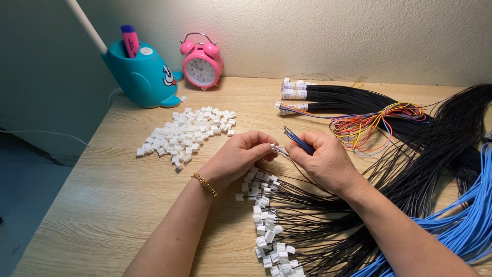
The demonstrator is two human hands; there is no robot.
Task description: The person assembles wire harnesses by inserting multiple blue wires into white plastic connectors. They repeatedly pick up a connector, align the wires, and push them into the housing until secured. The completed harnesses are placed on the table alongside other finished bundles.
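Note:
My left hand (241, 156) pinches a small white connector (274, 149) at its fingertips, a gold bracelet on the wrist. My right hand (323, 159) grips a thin bundle of blue wires (297, 141) whose ends meet the connector. Both hands hover above the middle of the wooden table (102, 200). Below them lie black wires fitted with white connectors (266, 236), fanned out in a row.
A pile of loose white connectors (187, 133) lies to the left. A teal whale-shaped pen holder (141, 74) and a pink alarm clock (201, 64) stand by the wall. Black wire bundles (348, 97), multicoloured wires (374, 123) and blue wires (461, 225) fill the right side.

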